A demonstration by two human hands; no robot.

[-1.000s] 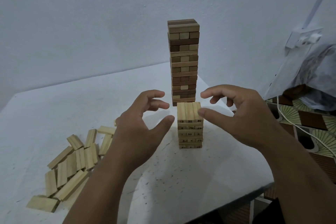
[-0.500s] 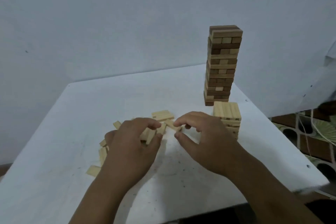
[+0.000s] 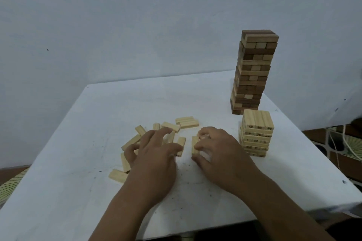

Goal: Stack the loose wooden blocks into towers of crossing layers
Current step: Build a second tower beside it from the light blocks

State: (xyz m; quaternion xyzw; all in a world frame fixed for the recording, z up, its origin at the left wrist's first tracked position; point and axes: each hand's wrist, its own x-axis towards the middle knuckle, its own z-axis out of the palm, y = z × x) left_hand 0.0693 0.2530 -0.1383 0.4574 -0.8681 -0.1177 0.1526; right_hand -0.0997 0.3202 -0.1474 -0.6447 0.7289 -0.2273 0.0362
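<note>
A tall tower (image 3: 253, 70) of dark and pale blocks stands at the table's far right. In front of it is a short pale tower (image 3: 256, 133) of crossing layers. Loose pale blocks (image 3: 187, 122) lie scattered in the middle of the table. My left hand (image 3: 154, 154) rests palm down on the pile, fingers spread over several blocks. My right hand (image 3: 217, 150) curls around a pale block (image 3: 194, 145) lying on the table, thumb and fingers closed on it, just left of the short tower.
The white table (image 3: 101, 123) stands against a pale wall. Its right edge drops off to a patterned floor (image 3: 350, 143) with white cords. The front edge is close to my forearms.
Both hands left the short tower and moved left and down to the loose pile. The view swung left. My right hand closed on a loose block.
</note>
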